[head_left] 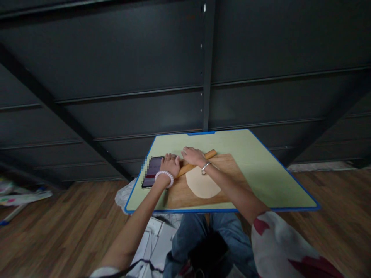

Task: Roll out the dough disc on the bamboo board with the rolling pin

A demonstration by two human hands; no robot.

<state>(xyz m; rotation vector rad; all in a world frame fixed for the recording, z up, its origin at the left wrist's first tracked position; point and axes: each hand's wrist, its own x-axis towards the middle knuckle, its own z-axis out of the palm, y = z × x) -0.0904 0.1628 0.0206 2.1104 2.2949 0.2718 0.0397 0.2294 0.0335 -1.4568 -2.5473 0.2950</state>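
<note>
A wooden rolling pin (188, 168) lies slantwise across the upper part of a sheet of flat, pale dough (203, 185). At the pin's left end is my left hand (171, 164), laid over it palm down with the fingers pointing forward. My right hand (194, 156) is closed over the pin further along, its fingertips toward the left. The pin's right end sticks out beyond it. Under the dough is a wooden board (237, 181). The undersides of both hands are hidden, and my right wrist covers part of the dough.
The board rests on a small pale green table (269, 181) with a blue rim. A phone (152, 170) lies on it left of the board, beside my left wrist. A dark panelled metal wall (130, 69) stands behind. White boxes or papers (153, 239) are on the wooden floor.
</note>
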